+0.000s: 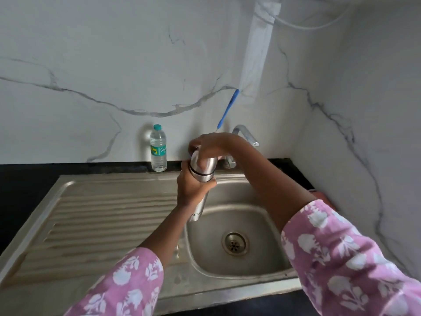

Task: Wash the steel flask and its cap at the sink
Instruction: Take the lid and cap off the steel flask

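A steel flask [200, 190] stands nearly upright above the left rim of the sink bowl [262, 258]. My left hand [191, 188] grips its body around the middle. My right hand [210, 144] comes over the top and its fingers curl round the steel cap [206, 166], which sits on the flask above a dark ring. The top of the cap is hidden under my fingers.
The tap [245, 133] rises behind my right hand at the back of the sink. A plastic water bottle [158, 149] stands at the wall, left of the flask. A blue-handled brush [227, 108] leans on the wall. The ribbed drainboard [102, 215] lies to the left.
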